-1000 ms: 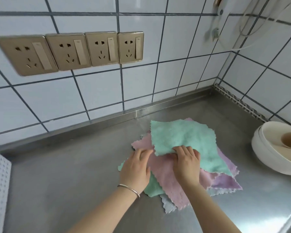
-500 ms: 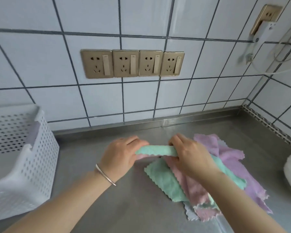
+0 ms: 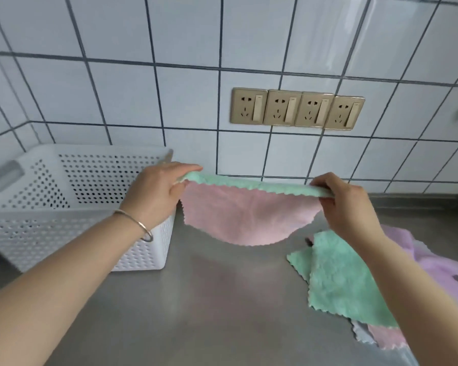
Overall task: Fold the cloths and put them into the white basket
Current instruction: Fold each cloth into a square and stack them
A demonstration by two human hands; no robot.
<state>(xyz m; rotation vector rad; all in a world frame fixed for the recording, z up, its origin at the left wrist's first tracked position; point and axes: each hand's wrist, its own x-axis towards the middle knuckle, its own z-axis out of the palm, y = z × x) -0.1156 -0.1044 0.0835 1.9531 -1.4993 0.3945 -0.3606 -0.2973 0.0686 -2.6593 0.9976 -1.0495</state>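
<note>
Cloth [image 3: 249, 217] – apparently doubled – between hands

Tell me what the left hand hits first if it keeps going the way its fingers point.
The left hand points right along the held cloth, so probably the right hand; depth is unclear.

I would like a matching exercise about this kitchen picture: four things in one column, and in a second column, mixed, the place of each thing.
Things
1. white basket
2. held cloth
3. pile of cloths
4. sockets

Places
A. on the tiled wall
B. on the counter, to the right
C. in the air, between the left hand and the right hand
D. on the counter, to the left

Pairs: 1-D, 2-C, 3-B, 4-A
</note>
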